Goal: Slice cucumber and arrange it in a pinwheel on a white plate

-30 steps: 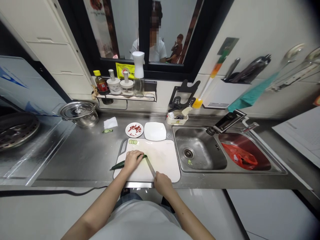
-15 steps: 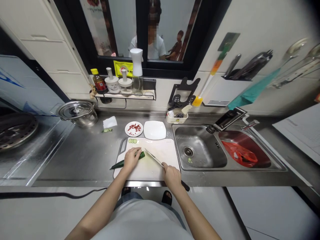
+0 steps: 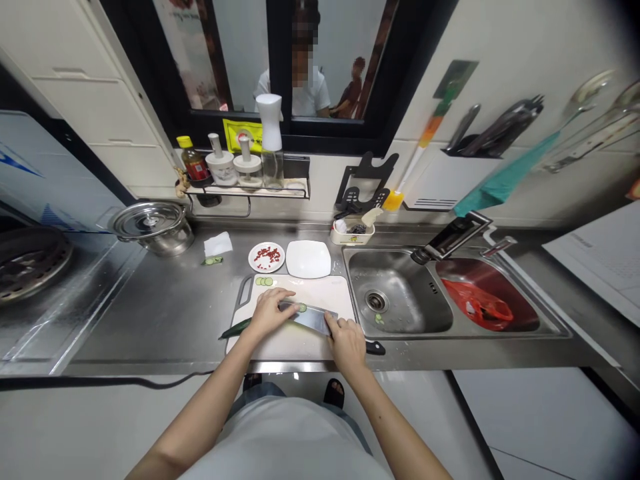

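My right hand grips a kitchen knife, its broad blade turned flat over the cutting board. One round cucumber slice lies on the blade near its tip. At that end is my left hand, thumb and fingers stretched out and apart, reaching toward the slice. A dark green cucumber rests on the board's left side, partly hidden under my left hand and wrist. Several cut slices sit in a row at the board's upper left.
Behind the board stand a plate of chopped red pieces and a white square plate. The sink is at the right, a lidded pot at the back left. Cucumber scraps lie near a white paper.
The knife has tilted from edge-on to flat, showing its blade with a slice on it. My left hand has come off the cucumber's cut end and moved toward the blade.
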Motion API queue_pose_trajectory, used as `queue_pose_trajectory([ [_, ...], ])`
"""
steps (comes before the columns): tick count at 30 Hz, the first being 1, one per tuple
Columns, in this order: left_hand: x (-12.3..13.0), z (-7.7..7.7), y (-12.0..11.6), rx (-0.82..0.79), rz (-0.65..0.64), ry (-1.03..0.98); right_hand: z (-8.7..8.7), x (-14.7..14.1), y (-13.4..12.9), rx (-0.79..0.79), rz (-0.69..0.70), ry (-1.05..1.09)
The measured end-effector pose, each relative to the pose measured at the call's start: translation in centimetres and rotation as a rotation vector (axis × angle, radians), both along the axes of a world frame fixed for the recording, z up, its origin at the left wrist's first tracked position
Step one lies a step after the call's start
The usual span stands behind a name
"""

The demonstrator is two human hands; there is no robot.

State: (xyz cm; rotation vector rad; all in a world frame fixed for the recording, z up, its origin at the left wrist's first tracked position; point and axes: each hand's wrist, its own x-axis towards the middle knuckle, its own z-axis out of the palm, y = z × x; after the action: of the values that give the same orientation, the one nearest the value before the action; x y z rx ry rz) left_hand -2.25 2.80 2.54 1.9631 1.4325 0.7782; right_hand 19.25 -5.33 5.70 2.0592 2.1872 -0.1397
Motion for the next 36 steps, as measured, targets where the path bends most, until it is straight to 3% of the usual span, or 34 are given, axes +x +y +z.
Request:
queue_pose_trajectory([
  [5, 0.5, 1.2, 0.0, -0.076, -0.151, 0.088, 0.1, -0.1, -0.2, 0.009, 0.048, 0.018],
  [16, 0.6, -0.3, 0.8, -0.241, -0.082, -0.211, -0.7, 0.0, -0.1, 0.025, 0.086, 0.025],
  [20, 0.4, -1.3, 1.7, -0.2, 0.099, -0.236, -1.0, 0.3, 0.0, 0.032, 0.087, 0.024],
  [25, 0.1, -3.7, 3.6, -0.316, 0.337, -0.349, -1.4, 0.8, 0.0, 0.007, 0.051, 0.023],
  [29, -0.9, -4.8, 5.0, -0.262, 0.414, -0.2, -1.6, 1.4, 0.1, -0.007, 0.02, 0.023],
  [36, -2.6, -4.7, 7.2, -0.113, 0.295, 0.146, -1.8, 1.9, 0.3, -0.022, -0.024, 0.033],
])
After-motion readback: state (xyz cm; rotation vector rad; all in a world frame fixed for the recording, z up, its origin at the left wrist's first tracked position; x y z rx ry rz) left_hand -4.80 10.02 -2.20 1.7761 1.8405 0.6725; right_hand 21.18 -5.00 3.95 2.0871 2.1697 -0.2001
